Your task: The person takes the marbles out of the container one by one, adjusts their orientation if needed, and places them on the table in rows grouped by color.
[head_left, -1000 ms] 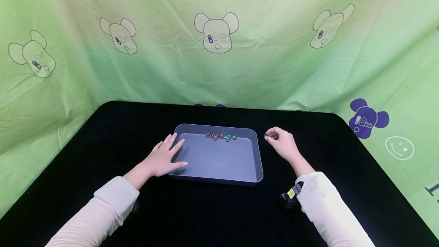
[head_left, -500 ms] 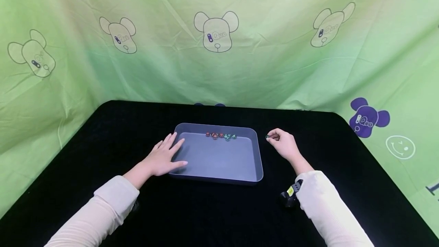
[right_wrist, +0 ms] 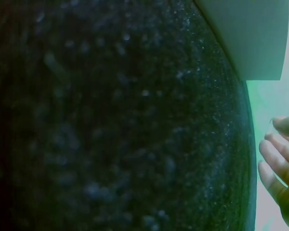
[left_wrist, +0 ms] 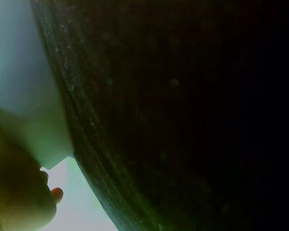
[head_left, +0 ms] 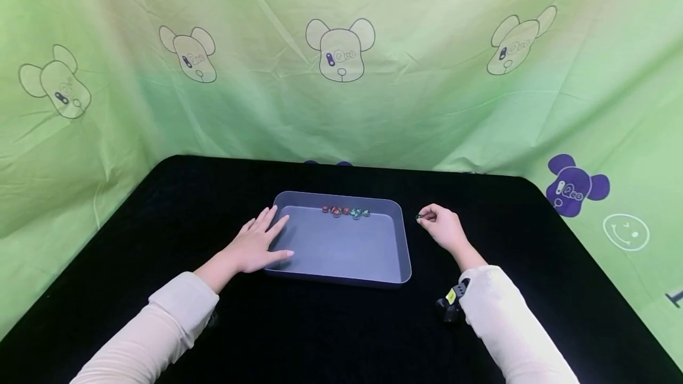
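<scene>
A grey rectangular baking tray (head_left: 341, 248) lies on the black cloth. Along its far side sit several small shiny red marbles (head_left: 336, 212) and several green marbles (head_left: 357, 214), close together in a row. My left hand (head_left: 253, 248) rests with spread fingers over the tray's left rim, the thumb reaching inside. To the right of the tray, my right hand (head_left: 444, 228) pinches a small dark green marble (head_left: 418, 217) between thumb and fingertips, apart from the tray's wall. In the right wrist view the curled fingers (right_wrist: 277, 161) show at the edge; the marble is hard to make out there.
A black cloth (head_left: 341, 336) covers the table. Behind and beside it hangs a green curtain (head_left: 256, 99) printed with bear heads. A black wrist camera (head_left: 448, 308) is strapped under the right sleeve.
My right hand, still pinching the green marble, has shifted slightly nearer and to the right, away from the tray. The left hand and the marbles in the tray stay where they were.
</scene>
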{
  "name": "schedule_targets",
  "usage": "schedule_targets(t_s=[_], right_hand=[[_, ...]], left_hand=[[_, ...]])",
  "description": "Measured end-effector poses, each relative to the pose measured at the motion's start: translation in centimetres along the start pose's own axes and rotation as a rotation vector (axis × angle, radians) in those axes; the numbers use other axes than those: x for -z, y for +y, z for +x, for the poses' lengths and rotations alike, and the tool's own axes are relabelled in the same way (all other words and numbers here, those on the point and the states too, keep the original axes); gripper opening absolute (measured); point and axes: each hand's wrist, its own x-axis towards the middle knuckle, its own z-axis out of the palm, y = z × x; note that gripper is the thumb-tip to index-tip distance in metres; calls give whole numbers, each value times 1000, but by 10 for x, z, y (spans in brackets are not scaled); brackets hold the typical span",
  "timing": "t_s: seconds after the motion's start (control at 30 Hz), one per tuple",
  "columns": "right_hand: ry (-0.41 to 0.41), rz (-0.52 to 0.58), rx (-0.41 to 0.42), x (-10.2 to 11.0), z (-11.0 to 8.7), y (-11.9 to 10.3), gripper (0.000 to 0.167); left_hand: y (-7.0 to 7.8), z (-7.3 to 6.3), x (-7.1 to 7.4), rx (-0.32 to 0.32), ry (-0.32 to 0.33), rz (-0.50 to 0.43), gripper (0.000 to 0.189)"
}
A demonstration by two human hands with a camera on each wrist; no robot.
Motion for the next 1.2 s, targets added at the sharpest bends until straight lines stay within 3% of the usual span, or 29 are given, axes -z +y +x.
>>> schedule_targets(t_s=[1.2], right_hand=[[-61, -44, 10, -7, 6, 2, 7]], left_hand=[[-1, 2, -2, 10, -7, -1, 78]])
